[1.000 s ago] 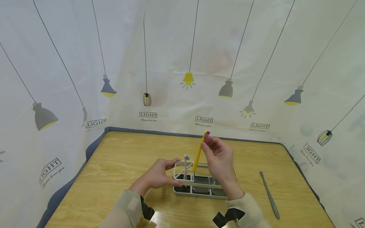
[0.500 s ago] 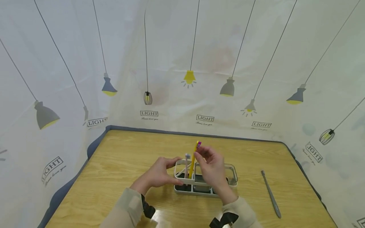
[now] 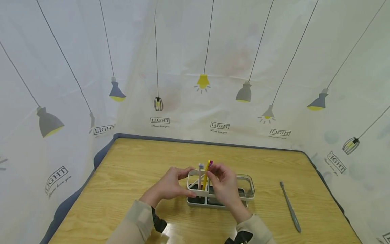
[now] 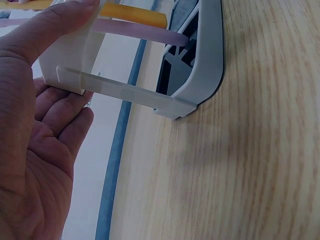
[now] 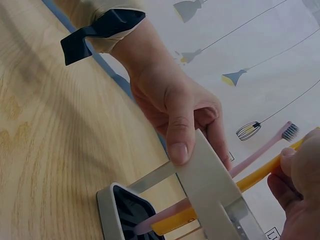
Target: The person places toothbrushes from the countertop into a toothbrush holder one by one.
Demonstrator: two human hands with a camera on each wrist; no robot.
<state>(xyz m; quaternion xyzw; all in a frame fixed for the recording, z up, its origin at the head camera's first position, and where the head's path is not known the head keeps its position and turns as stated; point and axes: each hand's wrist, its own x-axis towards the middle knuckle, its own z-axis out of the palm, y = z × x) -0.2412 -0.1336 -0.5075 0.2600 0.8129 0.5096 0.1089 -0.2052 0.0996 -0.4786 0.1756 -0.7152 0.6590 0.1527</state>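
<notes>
There, the nearer right hand pinched the yellow toothbrush, long axis almost upright through the holder; the left hand gripped the holder's left end!

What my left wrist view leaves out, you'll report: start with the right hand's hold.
Observer: The right hand pinches the yellow toothbrush just below its head.
Operator: Give me that brush's bristle colour.
Observer: The bristles look mostly purple in the head view.
Operator: Now report what lies loose on the table.
Observer: A slim grey item, seemingly another toothbrush, lies on the table to the right of the holder, touched by neither hand.
</notes>
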